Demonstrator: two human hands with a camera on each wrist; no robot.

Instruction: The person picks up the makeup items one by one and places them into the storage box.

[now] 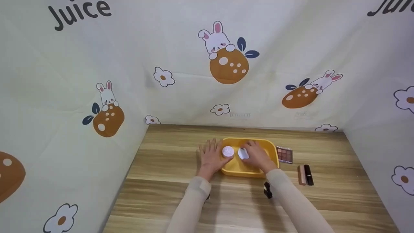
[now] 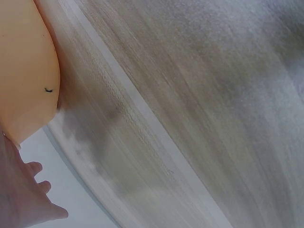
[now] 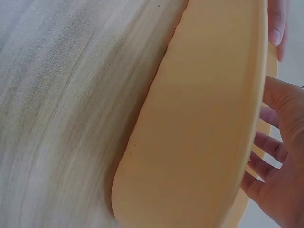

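Observation:
A yellow tray (image 1: 244, 174) stands on the table, its outer wall (image 3: 190, 114) filling much of the right wrist view. Inside it, to the left, is a small round pale-pink container (image 1: 228, 151). My left hand (image 1: 211, 159) lies at the tray's left rim with fingers spread, its thumb beside that container. My right hand (image 1: 257, 157) reaches down into the tray and holds a round white container (image 1: 243, 153) between thumb and fingers. From the right wrist, the tray wall hides what those curled fingers hold. In the left wrist view my left fingers (image 2: 43, 186) extend past the tray wall.
Right of the tray lies an eyeshadow palette (image 1: 285, 155). Further right, a pink tube (image 1: 302, 175) and a black tube (image 1: 309, 175) lie side by side. Printed cloth walls (image 1: 181, 103) enclose the wooden table (image 1: 161, 161) at the back and sides.

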